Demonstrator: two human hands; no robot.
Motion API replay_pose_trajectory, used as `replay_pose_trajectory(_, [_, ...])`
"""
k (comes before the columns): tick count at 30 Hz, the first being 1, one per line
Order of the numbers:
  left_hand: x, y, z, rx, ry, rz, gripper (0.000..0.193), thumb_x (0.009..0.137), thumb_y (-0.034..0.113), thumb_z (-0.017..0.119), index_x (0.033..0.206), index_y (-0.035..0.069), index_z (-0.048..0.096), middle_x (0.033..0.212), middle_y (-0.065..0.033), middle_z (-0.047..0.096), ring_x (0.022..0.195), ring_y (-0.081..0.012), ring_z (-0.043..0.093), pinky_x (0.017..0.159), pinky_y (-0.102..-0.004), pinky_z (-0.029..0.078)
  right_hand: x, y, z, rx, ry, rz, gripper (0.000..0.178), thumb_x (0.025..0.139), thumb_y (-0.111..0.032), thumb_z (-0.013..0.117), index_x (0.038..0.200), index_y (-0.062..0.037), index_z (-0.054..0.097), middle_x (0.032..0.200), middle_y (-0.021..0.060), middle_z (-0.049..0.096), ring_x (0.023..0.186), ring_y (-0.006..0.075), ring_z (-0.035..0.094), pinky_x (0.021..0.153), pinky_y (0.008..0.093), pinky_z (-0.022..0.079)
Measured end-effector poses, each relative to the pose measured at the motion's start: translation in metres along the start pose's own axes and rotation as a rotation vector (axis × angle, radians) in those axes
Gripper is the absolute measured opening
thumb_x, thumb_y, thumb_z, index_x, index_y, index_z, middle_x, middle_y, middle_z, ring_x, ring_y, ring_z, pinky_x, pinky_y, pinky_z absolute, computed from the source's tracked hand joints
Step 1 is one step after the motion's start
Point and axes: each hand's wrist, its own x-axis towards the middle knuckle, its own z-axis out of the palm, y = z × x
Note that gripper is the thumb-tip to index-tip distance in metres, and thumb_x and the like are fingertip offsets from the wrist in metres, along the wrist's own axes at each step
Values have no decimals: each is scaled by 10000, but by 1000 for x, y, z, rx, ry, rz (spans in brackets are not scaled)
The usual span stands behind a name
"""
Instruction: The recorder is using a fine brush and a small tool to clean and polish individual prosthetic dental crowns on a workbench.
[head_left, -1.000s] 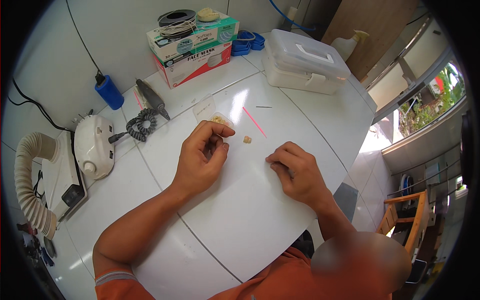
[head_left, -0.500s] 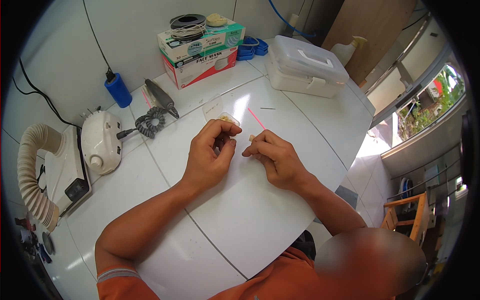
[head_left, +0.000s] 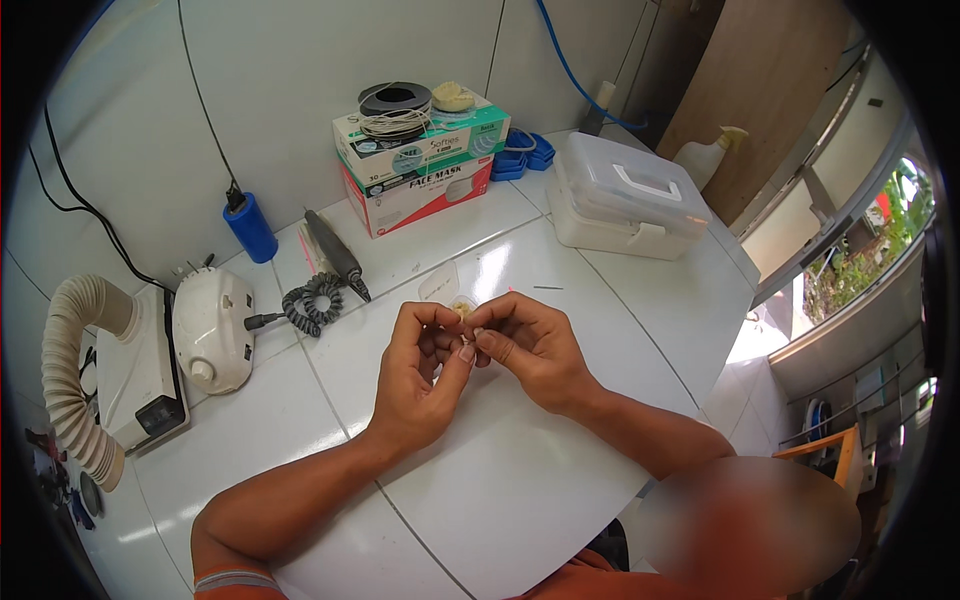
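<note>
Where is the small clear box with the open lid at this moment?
In the head view, the clear box sits near the picture's centre on the white table, just beyond the left hand and left of the thin grey rod.

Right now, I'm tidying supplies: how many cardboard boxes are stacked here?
2: the green-and-white box on top, the red-and-white box beneath it. More could be hidden behind.

Over the bench (head_left: 540,470), the left hand (head_left: 415,375) and right hand (head_left: 542,352) were just before the small container (head_left: 462,307). Leftward stood the control box (head_left: 212,345), then the hose machine (head_left: 120,388). Behind, stacked boxes (head_left: 425,203) bore a spool (head_left: 393,100); right of them stood the case (head_left: 625,205).
</note>
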Motion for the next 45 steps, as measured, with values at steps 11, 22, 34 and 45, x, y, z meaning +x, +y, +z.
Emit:
replay_pose_trajectory(11, [5, 11, -12, 115, -217, -95, 218, 1021, -10, 738, 1217, 13, 643, 1194, -71, 610, 1092, -134, 624, 973, -322, 534, -8, -6, -27, 67, -43, 46, 76, 1022, 48, 716, 1080, 62, 669, 1003, 137, 756, 891, 172, 764, 801, 301, 640])
replay_pose_trajectory(22, [2, 10, -13, 106, -214, -68, 184, 970, 8, 806, 1143, 22, 748, 1132, -55, 630, 984, -128, 638, 832, -292, 521, -11, -14, -28, 82, -122, 100, 139, 1026, 41, 716, 1055, 39, 581, 978, 151, 753, 895, 180, 779, 786, 296, 658])
replay_pose_trajectory(34, [2, 11, -10, 37, -166, -247, 221, 978, -37, 754, 1158, 8, 634, 1132, -45, 676, 958, -88, 617, 869, -285, 511, 12, -36, -72, -940, 207, 31, 115, 910, -101, 840, 955, -18, 774, 889, 89, 748, 750, 204, 731, 676, 331, 552])
replay_pose_trajectory(45, [2, 15, -9, 298, -206, -282, 214, 939, -73, 789, 1077, 22, 656, 1139, -74, 714, 966, -88, 633, 880, -271, 530, 1, -14, -60, -1236, 158, 75, 54, 893, -103, 819, 918, -67, 788, 891, 73, 673, 813, 283, 696, 702, 424, 548])
